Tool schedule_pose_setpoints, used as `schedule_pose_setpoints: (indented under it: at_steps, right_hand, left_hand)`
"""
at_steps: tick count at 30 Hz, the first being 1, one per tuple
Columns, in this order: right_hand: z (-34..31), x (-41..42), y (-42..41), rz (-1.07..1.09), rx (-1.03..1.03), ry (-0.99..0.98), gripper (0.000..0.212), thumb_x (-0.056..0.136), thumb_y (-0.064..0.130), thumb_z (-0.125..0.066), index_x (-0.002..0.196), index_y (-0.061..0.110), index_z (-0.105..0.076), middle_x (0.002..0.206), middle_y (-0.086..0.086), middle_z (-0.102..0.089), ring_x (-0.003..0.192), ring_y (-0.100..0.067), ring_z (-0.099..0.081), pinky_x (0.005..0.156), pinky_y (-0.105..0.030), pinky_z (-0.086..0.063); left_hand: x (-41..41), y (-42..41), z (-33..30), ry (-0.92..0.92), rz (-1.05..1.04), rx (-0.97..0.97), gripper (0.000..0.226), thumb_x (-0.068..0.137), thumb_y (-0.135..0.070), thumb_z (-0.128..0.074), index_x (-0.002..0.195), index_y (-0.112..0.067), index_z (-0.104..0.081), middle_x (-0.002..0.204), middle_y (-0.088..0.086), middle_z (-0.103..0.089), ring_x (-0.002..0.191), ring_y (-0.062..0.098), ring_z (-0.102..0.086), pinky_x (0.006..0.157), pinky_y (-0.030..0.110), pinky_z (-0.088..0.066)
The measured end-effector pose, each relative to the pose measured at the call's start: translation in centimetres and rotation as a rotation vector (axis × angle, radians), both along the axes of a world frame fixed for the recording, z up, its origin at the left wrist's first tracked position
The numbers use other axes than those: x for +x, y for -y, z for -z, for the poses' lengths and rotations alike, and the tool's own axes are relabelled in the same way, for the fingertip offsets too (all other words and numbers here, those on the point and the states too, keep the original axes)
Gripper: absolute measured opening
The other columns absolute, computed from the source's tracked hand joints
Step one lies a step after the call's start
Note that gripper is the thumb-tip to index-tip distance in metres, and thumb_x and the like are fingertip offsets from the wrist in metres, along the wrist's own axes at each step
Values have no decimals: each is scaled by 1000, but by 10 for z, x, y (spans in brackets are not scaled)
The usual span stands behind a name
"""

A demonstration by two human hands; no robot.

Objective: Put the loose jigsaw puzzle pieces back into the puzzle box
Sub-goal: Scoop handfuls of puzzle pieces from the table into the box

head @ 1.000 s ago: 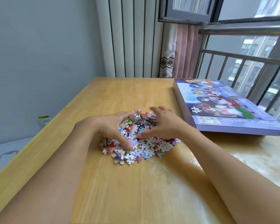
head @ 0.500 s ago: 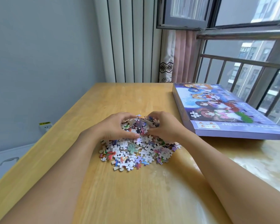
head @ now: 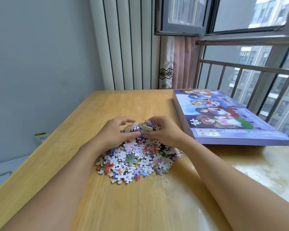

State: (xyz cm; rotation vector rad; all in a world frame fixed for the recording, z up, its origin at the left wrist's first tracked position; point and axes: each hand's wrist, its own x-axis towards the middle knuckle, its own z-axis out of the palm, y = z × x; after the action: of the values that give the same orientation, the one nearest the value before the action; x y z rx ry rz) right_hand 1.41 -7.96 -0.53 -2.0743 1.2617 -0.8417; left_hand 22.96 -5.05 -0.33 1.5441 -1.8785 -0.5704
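1. Left hand (head: 114,133) curled over the near-left top of the pile of puzzle pieces (head: 137,155), thumb and fingers cupping a heap of them
2. Right hand (head: 163,130) mirrored just beside it, fingers hooked over the top of the heap, thumb tips nearly meeting the left's; both closed round one shared scoop of pieces
3. Pile itself spread on the table (head: 107,205) in front of the hands, most of it not yet gathered
4. Light stuff by the look of it, thin card, stiff piece by piece but loose as a mass; likely to trickle out of any gap between the palms
5. Best taken from both flanks and underneath, palms pressed together, modest handfuls rather than one big grab
6. Puzzle box (head: 223,117) lying flat to the right, well apart from the pile, lid apparently on; would need opening before anything goes in
7. Smooth pale wood tabletop, glossy toward the right edge; easy sliding for stragglers
8. Grey wall (head: 40,64) on the left, ribbed white panel (head: 123,47) at the back, pink curtain (head: 182,64), then window railing (head: 257,69) with buildings beyond
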Motion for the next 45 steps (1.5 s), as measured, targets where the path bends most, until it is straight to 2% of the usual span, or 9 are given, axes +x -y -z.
schedule_pose_setpoints:
  at_steps: [8, 13, 17, 21, 26, 32, 35, 39, 45]
  right_hand:
    - [-15, -12, -8, 15, 277, 525, 28, 81, 14, -84, 106, 10, -71, 97, -19, -73, 79, -23, -66, 74, -40, -53]
    - [-19, -7, -18, -69, 727, 935, 35, 89, 5, -74, 121, -1, -61, 98, -15, -71, 87, -24, -71, 75, -35, -61]
    - [-21, 4, -23, -102, 891, 982, 20, 100, 9, -58, 118, 3, -62, 96, -13, -68, 82, -23, -69, 67, -28, -59]
    - [-19, 2, -21, -59, 947, 1054, 37, 98, 18, -59, 129, -1, -62, 112, -18, -66, 99, -30, -67, 94, -37, -55]
    - [-19, 3, -21, -24, 954, 1092, 41, 98, 34, -62, 117, -2, -66, 113, -17, -72, 105, -30, -69, 103, -41, -51]
    - [-19, 8, -25, 13, 907, 1050, 38, 105, 30, -52, 120, -3, -63, 113, -20, -66, 103, -31, -65, 92, -38, -55]
    - [-18, 7, -28, 7, 887, 985, 26, 106, 20, -49, 116, 1, -62, 102, -19, -66, 90, -29, -67, 88, -38, -56]
    - [-26, 0, -36, 73, 830, 934, 18, 105, 11, -50, 106, -2, -62, 97, -18, -64, 84, -24, -65, 76, -31, -59]
    - [-34, -18, -56, 101, 800, 822, 10, 103, 10, -54, 101, 1, -59, 95, -16, -63, 87, -26, -67, 90, -42, -55]
  left_hand:
    - [-18, -4, -4, -143, -11, -201, 58, 77, -57, -74, 128, -32, -61, 127, -15, -62, 119, 2, -56, 102, 35, -51]
    - [-53, -8, -2, -349, 71, -191, 92, 71, -60, -77, 149, -33, -37, 143, -11, -49, 127, 5, -51, 98, 25, -49]
    - [-70, -10, 9, -261, 119, -132, 103, 72, -52, -84, 156, -36, -25, 113, 1, -63, 87, 13, -61, 71, 11, -46]
    - [-74, -11, 9, -158, 102, -137, 93, 82, -46, -77, 157, -30, -24, 130, 19, -55, 75, 17, -55, 62, 11, -38]
    - [-70, -6, 13, -135, 146, -208, 80, 86, -42, -75, 153, -26, -35, 150, -9, -46, 133, 9, -47, 111, 34, -41]
    - [-66, -6, 11, -103, 114, -303, 64, 84, -35, -78, 141, -24, -54, 122, -9, -67, 103, 10, -66, 94, 31, -52]
    - [-67, -5, 12, -114, 93, -291, 77, 81, -35, -81, 148, -25, -44, 127, -13, -62, 82, 16, -66, 82, 23, -53]
    - [-61, -7, 8, -146, 134, -254, 86, 74, -60, -74, 148, -26, -44, 141, -11, -56, 124, 8, -56, 104, 27, -46]
    - [-60, -19, -3, -221, 86, -301, 47, 97, -49, -50, 133, -21, -60, 131, -9, -62, 117, 0, -57, 95, 14, -46]
